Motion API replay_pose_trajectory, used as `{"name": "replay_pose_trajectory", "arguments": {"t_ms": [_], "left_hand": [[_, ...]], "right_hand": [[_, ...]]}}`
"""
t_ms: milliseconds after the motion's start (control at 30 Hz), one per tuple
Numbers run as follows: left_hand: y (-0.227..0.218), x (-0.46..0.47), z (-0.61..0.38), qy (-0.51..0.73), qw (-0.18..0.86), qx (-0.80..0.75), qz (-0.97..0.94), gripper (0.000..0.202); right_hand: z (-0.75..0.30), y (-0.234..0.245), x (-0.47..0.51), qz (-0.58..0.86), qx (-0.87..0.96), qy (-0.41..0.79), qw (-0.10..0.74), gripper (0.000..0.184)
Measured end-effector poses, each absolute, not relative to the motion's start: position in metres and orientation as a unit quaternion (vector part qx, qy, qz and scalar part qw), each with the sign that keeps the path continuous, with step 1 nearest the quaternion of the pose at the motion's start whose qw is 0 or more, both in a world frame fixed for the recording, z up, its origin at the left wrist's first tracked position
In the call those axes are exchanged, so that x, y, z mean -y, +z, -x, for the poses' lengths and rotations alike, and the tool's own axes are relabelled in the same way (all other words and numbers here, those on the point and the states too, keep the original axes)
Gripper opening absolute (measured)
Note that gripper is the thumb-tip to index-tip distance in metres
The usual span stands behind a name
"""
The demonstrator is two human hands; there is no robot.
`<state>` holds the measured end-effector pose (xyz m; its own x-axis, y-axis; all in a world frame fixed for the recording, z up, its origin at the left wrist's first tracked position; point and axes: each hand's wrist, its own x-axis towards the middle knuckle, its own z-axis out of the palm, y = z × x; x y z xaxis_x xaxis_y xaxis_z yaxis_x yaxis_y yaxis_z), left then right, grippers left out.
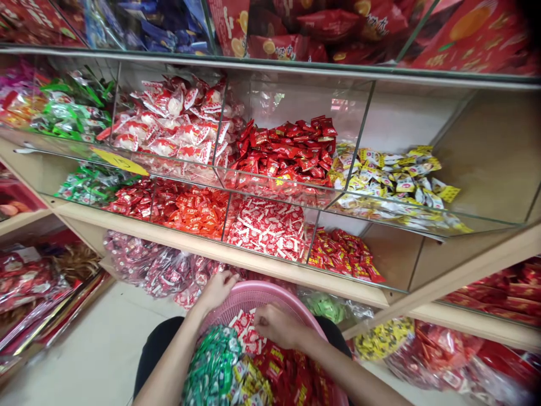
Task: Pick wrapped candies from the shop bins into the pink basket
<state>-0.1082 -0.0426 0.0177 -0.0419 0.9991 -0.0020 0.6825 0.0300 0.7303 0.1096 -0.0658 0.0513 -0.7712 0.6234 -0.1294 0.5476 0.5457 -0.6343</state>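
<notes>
A pink plastic basket [302, 307] stands between my knees. Inside it lie green-wrapped candies [213, 361], yellow-and-white wrapped candies [252, 383], red-wrapped candies [291, 375] and small red-and-white wrapped candies [245, 332]. My left hand [217, 290] is closed at the basket's far left rim, its fingers curled over the edge. Within the basket, my right hand [276, 326] has its fingers curled together just above the red-and-white candies. Whatever it may hold is hidden by the fingers.
Ahead is a wooden shelf [203, 248] with glass-divided compartments of wrapped candies. One bin of red-and-white candies [270, 225] is right beyond the basket. A yellow price tag [120, 162] hangs at left. Bagged candies [163, 265] lie below the shelf, above the pale floor [101, 338].
</notes>
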Motion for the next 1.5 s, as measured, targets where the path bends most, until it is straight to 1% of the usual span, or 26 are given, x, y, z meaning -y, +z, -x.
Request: {"name": "replay_pose_trajectory", "arguments": {"t_ms": [133,367,533,667,733,800,867,1067,1100,1167,1233,1300,1400,1500], "left_hand": [[0.016,0.042,0.109,0.285,0.277,-0.66,-0.637,0.037],[0.016,0.042,0.109,0.281,0.277,-0.658,-0.641,0.037],[0.017,0.043,0.109,0.279,0.278,-0.661,-0.639,0.037],[0.019,0.043,0.108,0.277,0.276,-0.662,-0.639,0.036],[0.019,0.043,0.108,0.277,0.274,-0.663,-0.639,0.036],[0.02,0.043,0.108,0.277,0.275,-0.663,-0.639,0.036],[0.02,0.043,0.108,0.277,0.274,-0.662,-0.64,0.035],[0.02,0.042,0.107,0.275,0.269,-0.662,-0.643,0.037],[0.02,0.042,0.107,0.275,0.268,-0.663,-0.643,0.038],[0.02,0.042,0.108,0.274,0.269,-0.663,-0.643,0.038],[0.019,0.042,0.109,0.275,0.269,-0.662,-0.643,0.038],[0.019,0.043,0.109,0.276,0.27,-0.661,-0.643,0.038],[0.019,0.044,0.109,0.279,0.272,-0.66,-0.643,0.039],[0.019,0.044,0.109,0.282,0.273,-0.659,-0.641,0.039]], "right_hand": [[-0.105,0.018,0.061,0.339,0.864,0.37,0.044,0.014],[-0.097,0.009,0.059,0.342,0.86,0.378,0.026,0.013],[-0.09,0.011,0.065,0.362,0.882,0.301,0.005,0.009],[-0.085,0.014,0.071,0.405,0.883,0.233,-0.045,0.008],[-0.084,0.017,0.075,0.427,0.88,0.197,-0.067,0.012],[-0.084,0.027,0.079,0.438,0.88,0.17,-0.064,0.015],[-0.086,0.046,0.083,0.427,0.89,0.155,-0.032,0.016],[-0.103,0.15,0.066,0.334,0.924,0.133,0.133,0.017],[-0.107,0.165,0.058,0.344,0.918,0.121,0.153,0.017],[-0.114,0.189,0.043,0.398,0.9,0.073,0.163,0.018],[-0.119,0.202,0.029,0.462,0.875,0.012,0.145,0.021],[-0.12,0.206,0.021,0.508,0.855,-0.032,0.103,0.022],[-0.116,0.205,0.016,0.536,0.842,-0.052,0.025,0.023],[-0.11,0.203,0.015,0.547,0.835,-0.055,-0.025,0.024]]}}
